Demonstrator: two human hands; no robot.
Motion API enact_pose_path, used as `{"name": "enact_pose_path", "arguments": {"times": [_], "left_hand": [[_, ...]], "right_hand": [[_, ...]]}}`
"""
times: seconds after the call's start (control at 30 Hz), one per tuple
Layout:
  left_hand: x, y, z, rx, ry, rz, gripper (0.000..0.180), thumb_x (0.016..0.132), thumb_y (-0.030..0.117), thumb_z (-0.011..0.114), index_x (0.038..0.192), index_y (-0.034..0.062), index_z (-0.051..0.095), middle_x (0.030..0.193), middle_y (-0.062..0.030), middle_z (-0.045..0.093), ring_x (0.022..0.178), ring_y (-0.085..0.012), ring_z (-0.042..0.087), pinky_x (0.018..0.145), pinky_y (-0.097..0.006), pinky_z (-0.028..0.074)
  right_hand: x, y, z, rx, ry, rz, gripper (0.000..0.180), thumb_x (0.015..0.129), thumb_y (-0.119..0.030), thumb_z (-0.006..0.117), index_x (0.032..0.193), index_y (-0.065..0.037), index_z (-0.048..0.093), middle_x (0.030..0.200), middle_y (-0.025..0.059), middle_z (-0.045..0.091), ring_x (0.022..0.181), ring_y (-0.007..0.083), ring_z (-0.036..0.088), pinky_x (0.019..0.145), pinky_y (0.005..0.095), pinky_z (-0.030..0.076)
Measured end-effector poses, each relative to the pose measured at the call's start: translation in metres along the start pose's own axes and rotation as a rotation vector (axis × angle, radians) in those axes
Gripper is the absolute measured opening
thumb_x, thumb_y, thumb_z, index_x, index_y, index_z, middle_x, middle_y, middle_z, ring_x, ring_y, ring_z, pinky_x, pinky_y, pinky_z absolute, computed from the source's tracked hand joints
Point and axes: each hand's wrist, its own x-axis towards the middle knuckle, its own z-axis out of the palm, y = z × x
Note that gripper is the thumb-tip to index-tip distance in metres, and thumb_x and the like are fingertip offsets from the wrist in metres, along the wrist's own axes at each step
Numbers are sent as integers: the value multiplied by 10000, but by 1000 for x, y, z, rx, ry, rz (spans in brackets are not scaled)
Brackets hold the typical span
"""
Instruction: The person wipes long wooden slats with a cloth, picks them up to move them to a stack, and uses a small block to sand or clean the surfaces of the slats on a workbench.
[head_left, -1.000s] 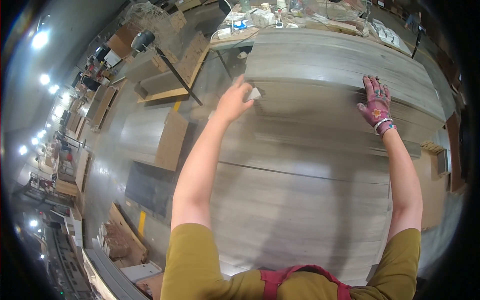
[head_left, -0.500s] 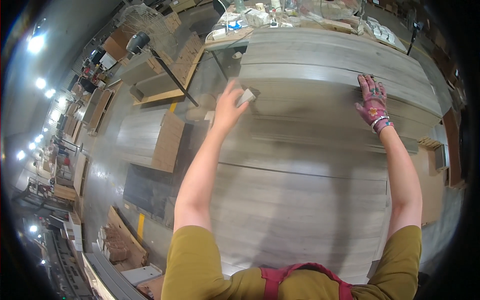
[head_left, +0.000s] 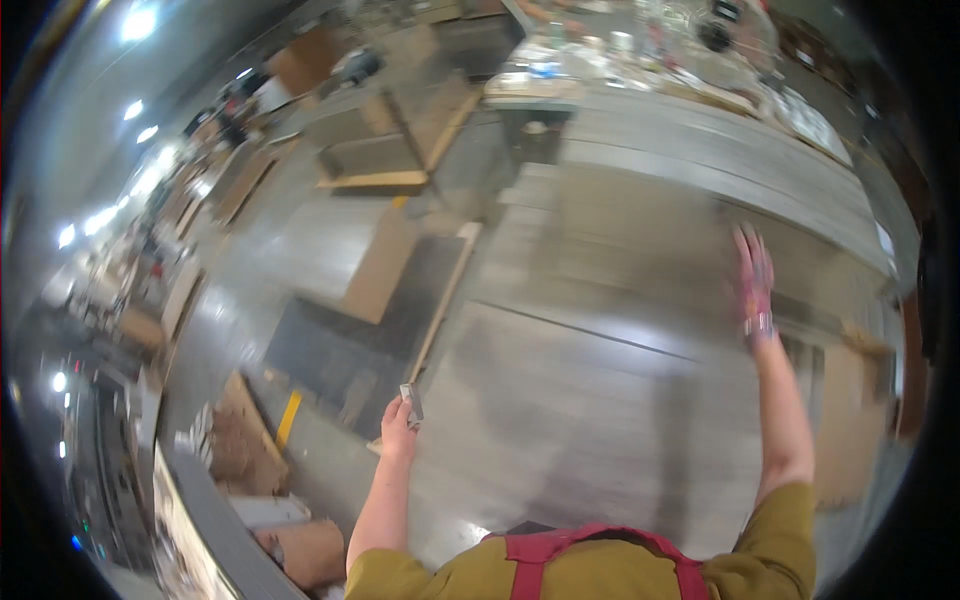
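A flat, dark panel (head_left: 325, 340) lies low; beside it, my bare left hand (head_left: 398, 434) clasps a small, pale-grey angular block (head_left: 411, 402) near streaked grey wood-grain boards (head_left: 570, 430); my pink-gloved right hand (head_left: 754, 275), fingers stretched, grips nothing.

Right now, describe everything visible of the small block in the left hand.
The small block is angular, whitish on one face and darker grey along its right side; blur hides its material and finer detail. The left hand grips it, and its upper end juts up past the fingers, roughly upright. In the picture it appears near the left edge of the pale grey boards; whether it touches them cannot be told.
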Motion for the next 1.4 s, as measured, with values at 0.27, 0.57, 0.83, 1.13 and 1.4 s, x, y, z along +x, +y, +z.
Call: {"name": "enact_pose_path", "arguments": {"times": [0.27, 0.57, 0.83, 1.13, 1.4], "left_hand": [[-117, -17, -110, -13, 376, 0, 370, 926, 317, 578, 1213, 85, 557, 1022, -9, 566, 837, -133, 528, 657, -297, 446], [-341, -121, -201, -3, 531, -53, 547, 882, 439, 605, 1266, 55, 535, 1068, -70, 611, 873, -151, 567, 698, -280, 462], [-521, -232, -371, -230, 1202, 109, 454, 900, 390, 578, 1211, 60, 569, 938, -97, 652, 670, -156, 584, 540, -291, 454], [-816, -296, -522, -114, 2140, 144, 454, 838, 244, 659, 1199, 6, 522, 874, -89, 635, 763, -151, 580, 665, -286, 469], [-939, -371, -550, -8, 2317, -355, 465, 814, 207, 664, 1218, 28, 518, 1006, -173, 638, 882, -259, 618, 786, -367, 476]], "right_hand": [[-307, -191, 9, 811, -806, -66, 534, 817, -93, 620, 1319, -44, 445, 1305, 191, 509, 1209, 355, 488, 1016, 427, 397], [-374, -265, -37, 616, -1384, -937, 299, 830, -247, 565, 1074, -75, 581, 1032, 174, 632, 952, 390, 598, 814, 456, 485], [-412, -326, -66, 266, -1512, -1016, 381, 845, -276, 579, 1161, -62, 572, 1102, 185, 623, 980, 363, 611, 843, 422, 490], [-512, -507, -2, 414, -1487, -1279, 419, 833, -238, 625, 1199, -41, 573, 1112, 189, 632, 1010, 329, 621, 867, 392, 491], [-612, -686, -100, 330, -1610, -1431, 415, 831, -207, 612, 1207, -39, 560, 1152, 188, 625, 1061, 321, 607, 897, 372, 481]]}}
